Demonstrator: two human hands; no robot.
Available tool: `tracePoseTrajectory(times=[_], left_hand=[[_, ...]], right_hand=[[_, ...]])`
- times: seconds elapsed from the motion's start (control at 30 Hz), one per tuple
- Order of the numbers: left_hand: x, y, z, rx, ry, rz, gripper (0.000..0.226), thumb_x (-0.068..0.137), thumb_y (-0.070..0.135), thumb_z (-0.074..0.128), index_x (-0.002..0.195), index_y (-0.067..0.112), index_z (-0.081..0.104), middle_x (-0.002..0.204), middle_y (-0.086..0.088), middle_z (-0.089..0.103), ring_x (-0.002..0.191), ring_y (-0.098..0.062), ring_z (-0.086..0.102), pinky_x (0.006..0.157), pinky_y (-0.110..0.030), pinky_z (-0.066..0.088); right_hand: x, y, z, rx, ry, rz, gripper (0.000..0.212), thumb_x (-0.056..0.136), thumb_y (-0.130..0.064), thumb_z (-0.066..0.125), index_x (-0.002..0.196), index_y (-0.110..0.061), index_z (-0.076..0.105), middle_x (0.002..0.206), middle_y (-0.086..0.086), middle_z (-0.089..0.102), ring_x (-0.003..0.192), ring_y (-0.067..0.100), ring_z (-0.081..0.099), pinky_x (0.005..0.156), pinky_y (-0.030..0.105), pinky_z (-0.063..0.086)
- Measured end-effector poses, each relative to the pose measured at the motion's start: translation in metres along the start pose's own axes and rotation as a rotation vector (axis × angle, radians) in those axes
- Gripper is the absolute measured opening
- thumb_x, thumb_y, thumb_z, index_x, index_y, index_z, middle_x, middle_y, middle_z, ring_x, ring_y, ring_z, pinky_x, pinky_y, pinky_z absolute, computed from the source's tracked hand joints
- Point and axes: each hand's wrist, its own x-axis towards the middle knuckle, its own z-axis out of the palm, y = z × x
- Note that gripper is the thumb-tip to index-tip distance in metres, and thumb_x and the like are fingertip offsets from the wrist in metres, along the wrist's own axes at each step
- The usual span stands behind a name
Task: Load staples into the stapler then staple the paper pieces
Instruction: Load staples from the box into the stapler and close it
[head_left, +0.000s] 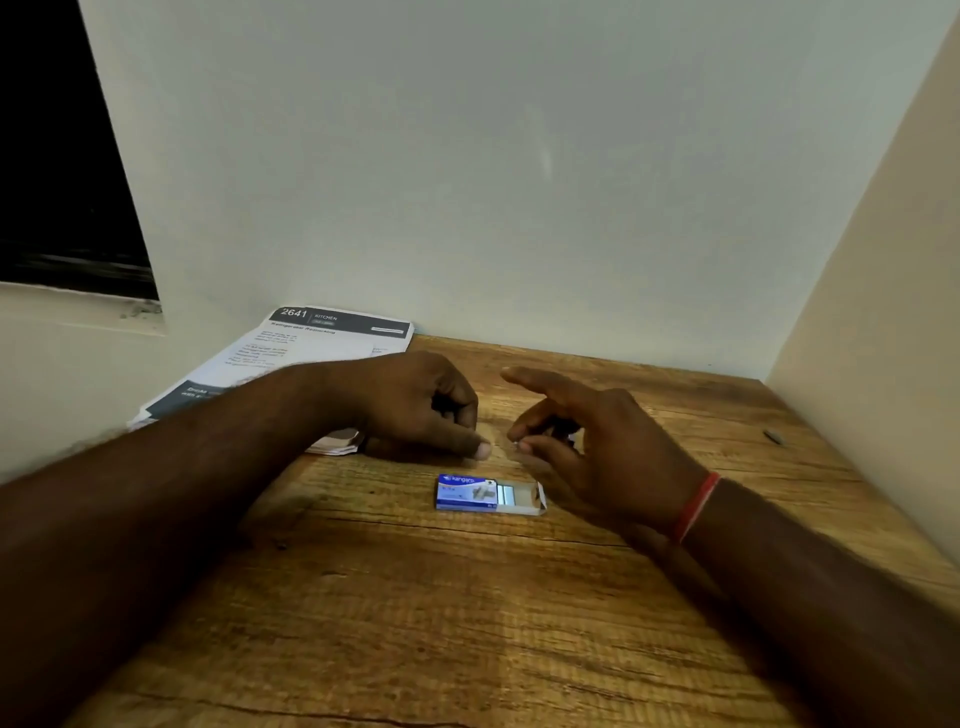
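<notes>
A blue staple box lies on the wooden table, its tray slid out to the right with silver staples showing. My right hand hovers just behind the box, thumb and a finger pinched on a tiny silver staple piece, index finger stretched out. A dark object, partly hidden behind those fingers, may be the stapler. My left hand rests curled on the table to the left, thumb tip pressed down. A small stack of paper pieces peeks out under my left wrist.
Printed sheets lie at the back left against the wall. A small dark scrap sits near the right wall. Walls close the table at the back and right; a window ledge is at the left.
</notes>
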Motion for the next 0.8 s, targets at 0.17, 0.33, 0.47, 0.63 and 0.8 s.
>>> tracePoseTrajectory(times=[0.17,0.33,0.47,0.63,0.8], left_hand=[[-0.005,0.014,-0.002,0.030,-0.192,-0.002,0.034,0.083,0.040,0.100,0.101,0.016,0.084,0.085,0.012,0.081,0.076,0.002,0.070,0.074,-0.026,0.055],[-0.005,0.015,-0.002,0.080,-0.215,-0.022,0.038,0.076,0.038,0.106,0.101,0.024,0.081,0.089,0.009,0.082,0.076,-0.004,0.072,0.072,-0.026,0.059],[-0.002,0.016,-0.001,0.087,-0.217,-0.033,0.035,0.079,0.037,0.104,0.101,0.021,0.081,0.084,0.013,0.079,0.072,0.001,0.069,0.069,-0.020,0.057],[-0.002,0.016,-0.001,0.085,-0.209,-0.032,0.033,0.082,0.034,0.102,0.100,0.018,0.080,0.082,0.015,0.076,0.069,0.005,0.067,0.068,-0.015,0.057],[-0.002,0.015,-0.001,0.089,-0.203,-0.028,0.034,0.082,0.035,0.102,0.103,0.018,0.081,0.089,0.008,0.080,0.071,0.003,0.069,0.069,-0.016,0.058]], right_hand=[[-0.006,-0.008,-0.014,-0.003,-0.044,-0.128,0.090,0.097,-0.023,0.083,0.170,-0.038,0.032,0.112,-0.021,0.082,0.098,-0.008,0.076,0.094,0.016,0.060],[-0.008,-0.017,-0.016,-0.117,-0.111,-0.186,0.097,0.097,-0.032,0.083,0.171,-0.043,0.021,0.111,-0.020,0.081,0.095,-0.003,0.076,0.088,0.026,0.065],[-0.010,-0.022,-0.012,-0.137,-0.138,-0.177,0.101,0.098,-0.033,0.082,0.170,-0.050,0.013,0.109,-0.024,0.080,0.094,-0.003,0.074,0.086,0.028,0.064],[-0.010,-0.026,-0.007,-0.155,-0.157,-0.168,0.103,0.099,-0.036,0.079,0.172,-0.051,0.008,0.109,-0.029,0.079,0.095,0.000,0.072,0.087,0.032,0.062],[-0.010,-0.023,-0.008,-0.129,-0.133,-0.192,0.104,0.098,-0.030,0.081,0.172,-0.049,0.010,0.115,-0.028,0.080,0.099,-0.005,0.074,0.091,0.019,0.060]])
